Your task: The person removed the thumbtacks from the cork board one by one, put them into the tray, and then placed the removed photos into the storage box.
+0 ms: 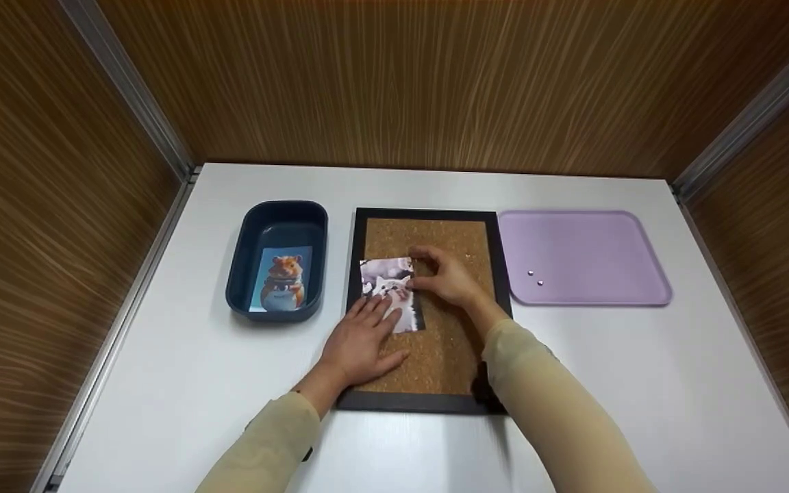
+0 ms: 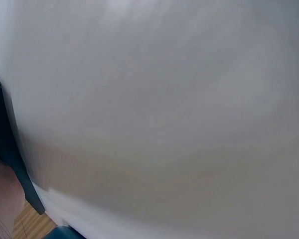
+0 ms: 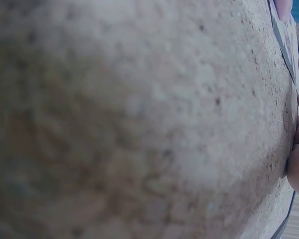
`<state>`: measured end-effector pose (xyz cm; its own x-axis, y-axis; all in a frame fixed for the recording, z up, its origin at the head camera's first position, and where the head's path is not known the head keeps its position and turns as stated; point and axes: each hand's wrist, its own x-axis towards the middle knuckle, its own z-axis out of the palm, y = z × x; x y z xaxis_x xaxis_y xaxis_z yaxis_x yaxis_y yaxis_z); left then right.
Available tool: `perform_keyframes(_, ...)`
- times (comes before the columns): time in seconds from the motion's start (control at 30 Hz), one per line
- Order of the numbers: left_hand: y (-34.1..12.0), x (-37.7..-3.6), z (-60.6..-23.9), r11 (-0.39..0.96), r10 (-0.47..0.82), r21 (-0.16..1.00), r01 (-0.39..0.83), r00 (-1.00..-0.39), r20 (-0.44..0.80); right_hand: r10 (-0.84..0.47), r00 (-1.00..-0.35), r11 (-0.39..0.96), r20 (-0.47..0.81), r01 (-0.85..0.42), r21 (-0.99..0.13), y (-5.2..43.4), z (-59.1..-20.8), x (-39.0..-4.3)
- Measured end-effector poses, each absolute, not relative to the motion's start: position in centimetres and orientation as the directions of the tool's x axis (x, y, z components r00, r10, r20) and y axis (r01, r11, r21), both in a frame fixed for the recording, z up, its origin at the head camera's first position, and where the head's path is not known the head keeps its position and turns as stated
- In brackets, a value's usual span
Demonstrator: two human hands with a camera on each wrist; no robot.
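Cat photo (image 1: pixel 389 291) on cork board (image 1: pixel 446 342), left hand (image 1: pixel 360 342) flat, right hand (image 1: pixel 446 277) pinching its edge.

board (image 1: pixel 435 342): rough, grainy cork, black frame
photo (image 1: pixel 389 291): glossy paper
tray (image 1: pixel 583 236): matt lilac plastic
tub (image 1: pixel 278 219): smooth dark plastic

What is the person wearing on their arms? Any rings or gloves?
Both arms wear long, snug sleeves of thin pale beige cloth: the left sleeve and the right sleeve each end at the wrist. The left hand and right hand are bare, with no gloves, and no rings show. Something small and dark peeks out beside the left sleeve; too small to tell.
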<state>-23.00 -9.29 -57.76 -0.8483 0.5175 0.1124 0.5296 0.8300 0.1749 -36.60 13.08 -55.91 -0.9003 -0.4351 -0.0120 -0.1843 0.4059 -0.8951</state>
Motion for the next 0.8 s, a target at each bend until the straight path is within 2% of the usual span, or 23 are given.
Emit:
perform_keyframes(0.4, -9.34, -23.09, -57.92, 0.826, 0.522, 0.175, 0.535, -0.845, 0.119, -0.435, -0.9, 0.418, -0.016, -0.187, -0.889, 13.12, -55.94, -36.58)
perform_keyframes(0.8, -9.26, -22.91, -57.64, 0.835, 0.512, 0.186, 0.518, -0.855, 0.085, -0.438, -0.898, 0.358, -0.03, -0.144, -0.923, 13.15, -55.98, -36.59)
